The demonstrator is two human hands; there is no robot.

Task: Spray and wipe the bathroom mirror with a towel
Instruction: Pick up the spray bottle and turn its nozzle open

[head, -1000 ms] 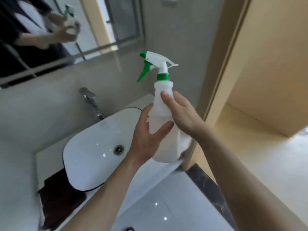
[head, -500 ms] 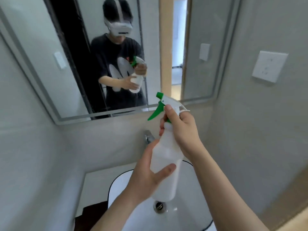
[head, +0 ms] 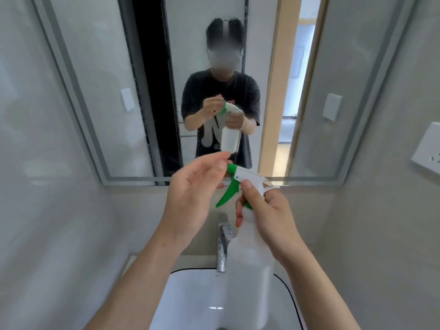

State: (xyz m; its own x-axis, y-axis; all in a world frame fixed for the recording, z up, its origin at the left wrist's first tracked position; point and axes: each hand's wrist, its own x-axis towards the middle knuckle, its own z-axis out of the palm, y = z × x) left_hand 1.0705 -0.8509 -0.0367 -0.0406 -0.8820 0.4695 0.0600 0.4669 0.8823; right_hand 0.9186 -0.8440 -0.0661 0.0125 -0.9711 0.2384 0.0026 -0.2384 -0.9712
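Note:
A white spray bottle (head: 250, 270) with a green trigger and green nozzle tip is upright over the basin. My right hand (head: 264, 217) grips its neck just below the spray head. My left hand (head: 192, 194) is at the green nozzle tip, thumb and forefinger pinching it. The mirror (head: 147, 96) hangs on the wall straight ahead and reflects a person holding the bottle. No towel is in view.
A white basin (head: 190, 298) with a chrome tap (head: 222, 246) sits below the mirror. Grey walls close in on both sides. A white socket plate (head: 427, 148) is on the right wall.
My view swung up from the basin to face the mirror. My right hand slid from the bottle's body to its neck. My left hand left the bottle's body and rose to the nozzle.

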